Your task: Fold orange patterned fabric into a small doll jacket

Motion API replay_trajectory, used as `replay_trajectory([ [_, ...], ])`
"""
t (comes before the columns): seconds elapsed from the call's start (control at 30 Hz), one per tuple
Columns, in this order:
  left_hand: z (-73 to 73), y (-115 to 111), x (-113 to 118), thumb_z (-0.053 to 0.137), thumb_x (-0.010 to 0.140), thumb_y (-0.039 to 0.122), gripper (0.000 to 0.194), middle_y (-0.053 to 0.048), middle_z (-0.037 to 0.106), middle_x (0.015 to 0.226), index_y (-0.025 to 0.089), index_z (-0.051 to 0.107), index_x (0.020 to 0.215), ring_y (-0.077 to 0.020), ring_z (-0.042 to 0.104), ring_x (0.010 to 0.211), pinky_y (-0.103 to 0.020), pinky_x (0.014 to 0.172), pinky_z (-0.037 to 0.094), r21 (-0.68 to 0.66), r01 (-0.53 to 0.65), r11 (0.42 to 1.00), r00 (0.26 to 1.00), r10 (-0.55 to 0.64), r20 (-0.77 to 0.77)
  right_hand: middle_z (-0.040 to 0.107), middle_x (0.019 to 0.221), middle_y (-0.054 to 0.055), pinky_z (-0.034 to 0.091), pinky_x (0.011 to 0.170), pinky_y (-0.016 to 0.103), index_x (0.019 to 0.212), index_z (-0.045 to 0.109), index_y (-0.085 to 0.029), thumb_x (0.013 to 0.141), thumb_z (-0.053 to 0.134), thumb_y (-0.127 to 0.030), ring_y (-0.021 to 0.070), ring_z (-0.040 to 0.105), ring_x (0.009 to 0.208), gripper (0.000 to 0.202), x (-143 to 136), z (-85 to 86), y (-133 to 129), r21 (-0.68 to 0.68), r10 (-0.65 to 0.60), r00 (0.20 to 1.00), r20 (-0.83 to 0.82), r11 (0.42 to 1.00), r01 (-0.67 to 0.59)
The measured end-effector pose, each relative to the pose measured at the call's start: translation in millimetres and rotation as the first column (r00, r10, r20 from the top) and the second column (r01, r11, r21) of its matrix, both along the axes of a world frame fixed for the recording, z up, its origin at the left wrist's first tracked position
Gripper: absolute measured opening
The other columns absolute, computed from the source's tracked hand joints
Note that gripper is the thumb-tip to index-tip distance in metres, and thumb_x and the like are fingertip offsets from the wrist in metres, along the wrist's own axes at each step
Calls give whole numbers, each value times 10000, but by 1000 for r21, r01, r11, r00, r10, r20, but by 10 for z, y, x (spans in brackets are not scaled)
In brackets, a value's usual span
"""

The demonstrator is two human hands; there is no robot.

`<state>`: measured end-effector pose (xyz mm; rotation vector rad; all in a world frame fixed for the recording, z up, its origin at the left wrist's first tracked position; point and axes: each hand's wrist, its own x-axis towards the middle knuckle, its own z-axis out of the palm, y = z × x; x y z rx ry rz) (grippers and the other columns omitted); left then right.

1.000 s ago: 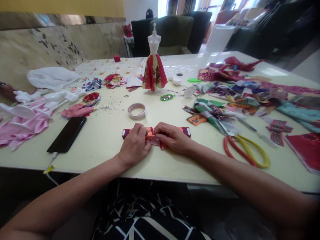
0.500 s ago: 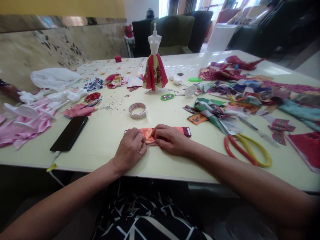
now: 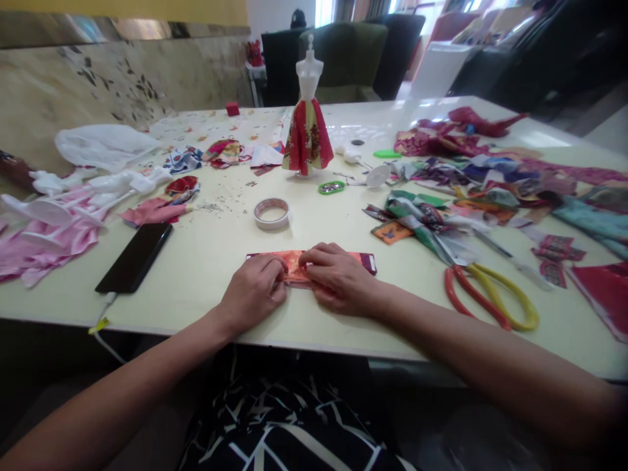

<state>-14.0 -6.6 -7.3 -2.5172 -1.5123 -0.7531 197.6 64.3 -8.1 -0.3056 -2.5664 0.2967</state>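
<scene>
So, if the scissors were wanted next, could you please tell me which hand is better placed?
Probably the right hand: the scissors lie on its side, whereas the left hand would have to reach across. Both are on the cloth, so neither is free.

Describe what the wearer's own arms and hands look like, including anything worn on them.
The left hand and right hand are ungloved, with no watch or bracelet visible. No sleeve shows on the left forearm or right forearm. Blur leaves any ring uncertain. The clothing below is black with pale crossing lines.
</scene>
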Motion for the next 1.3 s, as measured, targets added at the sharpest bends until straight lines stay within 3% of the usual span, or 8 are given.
replay_trajectory([
  [0.1,9,-18,-5,564,744,44,169,-62,687,910,171,561,855,-214,637,853,-358,786,531,-5,-3,1000,1000,3,4,642,1050,110,416,860,387,872,588,-147,726,495,-39,245,538,994,204,3,-2,-13,54,33,999,42,998,-36],
  [0.33,63,-66,-6,561,799,110,99,-61,685,907,180,563,868,-211,635,853,-357,798,527,-79,-15,997,1000,16,8,646,1026,102,423,820,354,800,516,-172,718,473,-45,217,562,930,157,-5,-29,26,-131,69,998,1,989,-68],
  [0.6,61,-71,126,615,840,367,204,-75,672,868,181,560,903,-233,628,800,-366,748,507,47,-111,993,984,117,-134,600,823,55,411,780,333,712,397,-209,759,451,-61,186,532,815,165,-17,-2,11,-245,28,999,-17,969,-31],
  [0.8,44,-62,192,547,833,210,36,-63,639,764,177,558,823,-228,605,735,-356,703,476,103,-170,980,957,189,-218,570,771,43,403,743,317,786,482,-189,787,439,-70,175,510,752,127,-25,22,1,-258,-12,1000,-19,966,7],
  [0.97,36,-67,168,546,809,160,35,-51,623,737,180,555,781,-210,585,694,-326,642,442,88,-188,978,960,202,-194,563,727,25,389,737,307,825,519,-181,797,449,-58,169,498,726,144,-12,12,6,-298,-42,999,-18,954,35],
  [1.07,29,-62,152,545,836,174,46,-47,635,751,174,562,793,-196,585,681,-315,622,427,50,-205,978,968,210,-134,555,722,11,377,696,284,853,534,-174,890,515,-157,153,482,694,44,-23,8,6,-354,-72,996,-43,934,52],
  [1.17,29,-58,139,538,872,210,84,-50,650,762,169,570,806,-194,591,688,-316,629,428,22,-211,977,974,212,-82,596,833,32,385,711,279,987,552,-162,897,637,-287,157,503,754,175,-76,1,21,-367,-116,992,-53,926,89],
  [1.3,30,-55,119,511,905,219,110,-44,669,782,177,574,825,-184,604,705,-306,647,439,-27,-201,979,979,201,-18,612,863,53,399,772,296,950,610,-156,899,567,-150,173,535,825,67,-196,5,90,-347,-137,990,-14,930,124],
])
